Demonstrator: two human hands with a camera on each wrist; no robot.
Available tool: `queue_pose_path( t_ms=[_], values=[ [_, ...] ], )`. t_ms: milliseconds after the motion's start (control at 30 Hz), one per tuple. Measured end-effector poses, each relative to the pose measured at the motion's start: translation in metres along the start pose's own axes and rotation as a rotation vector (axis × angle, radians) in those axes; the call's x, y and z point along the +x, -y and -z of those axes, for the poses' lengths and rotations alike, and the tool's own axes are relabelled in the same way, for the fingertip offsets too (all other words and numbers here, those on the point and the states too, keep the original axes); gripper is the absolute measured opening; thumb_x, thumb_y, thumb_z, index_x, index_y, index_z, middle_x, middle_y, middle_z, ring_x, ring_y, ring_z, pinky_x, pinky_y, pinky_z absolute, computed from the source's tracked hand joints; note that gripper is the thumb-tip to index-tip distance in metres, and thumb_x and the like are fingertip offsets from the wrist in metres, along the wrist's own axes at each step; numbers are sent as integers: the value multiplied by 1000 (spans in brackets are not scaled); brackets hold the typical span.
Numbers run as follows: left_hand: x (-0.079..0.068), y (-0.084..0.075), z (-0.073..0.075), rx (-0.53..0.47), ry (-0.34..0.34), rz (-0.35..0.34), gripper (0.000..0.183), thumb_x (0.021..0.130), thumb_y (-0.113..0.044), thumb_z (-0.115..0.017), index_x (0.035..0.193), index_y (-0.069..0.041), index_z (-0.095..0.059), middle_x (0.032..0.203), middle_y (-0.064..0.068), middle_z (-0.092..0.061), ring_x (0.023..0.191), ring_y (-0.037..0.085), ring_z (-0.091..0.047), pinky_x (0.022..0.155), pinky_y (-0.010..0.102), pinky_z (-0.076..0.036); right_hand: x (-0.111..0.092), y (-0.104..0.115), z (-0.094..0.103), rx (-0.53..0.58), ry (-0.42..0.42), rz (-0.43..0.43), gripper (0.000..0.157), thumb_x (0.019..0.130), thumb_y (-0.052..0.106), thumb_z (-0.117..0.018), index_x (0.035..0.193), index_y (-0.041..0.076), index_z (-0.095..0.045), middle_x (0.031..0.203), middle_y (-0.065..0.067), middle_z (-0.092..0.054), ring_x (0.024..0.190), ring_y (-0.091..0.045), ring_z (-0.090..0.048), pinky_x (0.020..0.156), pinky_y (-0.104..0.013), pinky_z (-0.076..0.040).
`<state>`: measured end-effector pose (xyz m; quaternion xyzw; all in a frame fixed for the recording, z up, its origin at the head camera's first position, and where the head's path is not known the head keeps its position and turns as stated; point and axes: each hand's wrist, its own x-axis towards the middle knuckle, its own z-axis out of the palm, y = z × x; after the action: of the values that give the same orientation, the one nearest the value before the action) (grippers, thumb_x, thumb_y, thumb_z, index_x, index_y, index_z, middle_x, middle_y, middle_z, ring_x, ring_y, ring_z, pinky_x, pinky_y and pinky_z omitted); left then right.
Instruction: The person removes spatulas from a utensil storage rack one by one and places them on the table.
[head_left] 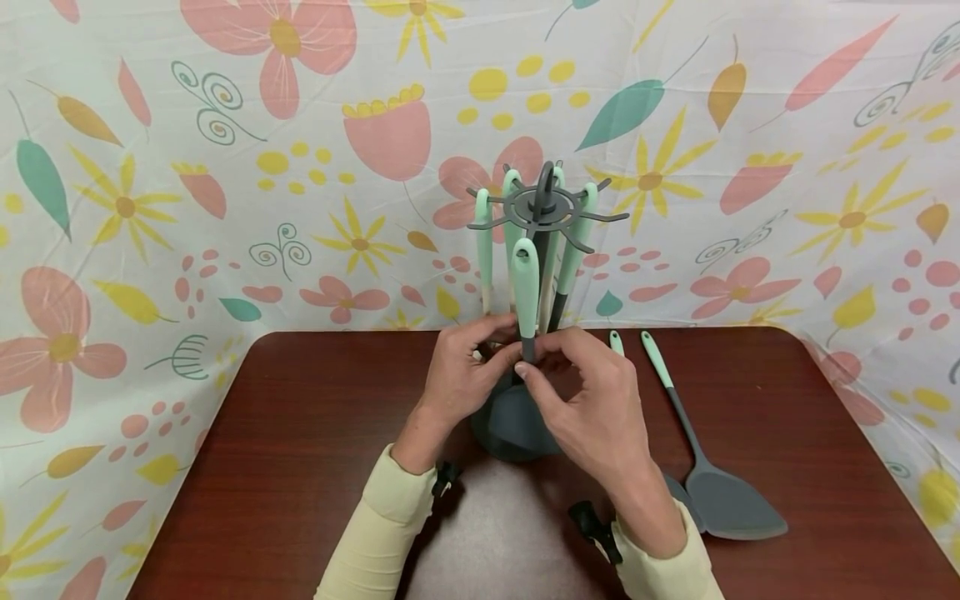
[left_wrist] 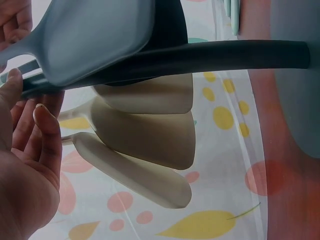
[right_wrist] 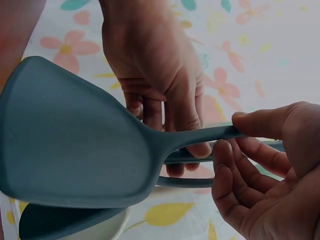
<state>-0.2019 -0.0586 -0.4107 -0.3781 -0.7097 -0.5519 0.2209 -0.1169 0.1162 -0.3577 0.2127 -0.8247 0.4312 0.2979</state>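
A grey utensil stand point(head_left: 543, 208) with a hooked wheel on top stands on the table, several mint-handled utensils hanging from it. My left hand point(head_left: 468, 367) holds the stand's dark pole point(left_wrist: 225, 55) between thumb and fingers. At the front hangs a turner point(head_left: 525, 287), its mint handle up and its wide grey blade point(right_wrist: 80, 135) down. My right hand point(head_left: 600, 400) pinches the turner's neck just below the handle. Beige utensil heads point(left_wrist: 145, 135) hang behind the pole in the left wrist view. The turner's blade partly hides a dark utensil head point(right_wrist: 65, 222).
To the right on the brown table point(head_left: 315, 450) lies another grey turner point(head_left: 735, 500). Beside it is a second utensil point(head_left: 617, 342), mostly hidden by my right hand and forearm. A flowered cloth point(head_left: 390, 250) hangs behind the table.
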Motion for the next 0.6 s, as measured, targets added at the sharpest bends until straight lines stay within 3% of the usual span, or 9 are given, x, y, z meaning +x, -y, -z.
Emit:
queue_pose_path(
  t_ms=[600],
  values=[
    [0,0,0,-23,10,18,27,94,-4,-81,120,-7,-77,96,6,-80,82,11,-76,64,28,-59,0,9,1,61,4,28,20,90,4,-85,103,14,-74,94,6,-70,81,-6,-65,75,-17,-52]
  ],
)
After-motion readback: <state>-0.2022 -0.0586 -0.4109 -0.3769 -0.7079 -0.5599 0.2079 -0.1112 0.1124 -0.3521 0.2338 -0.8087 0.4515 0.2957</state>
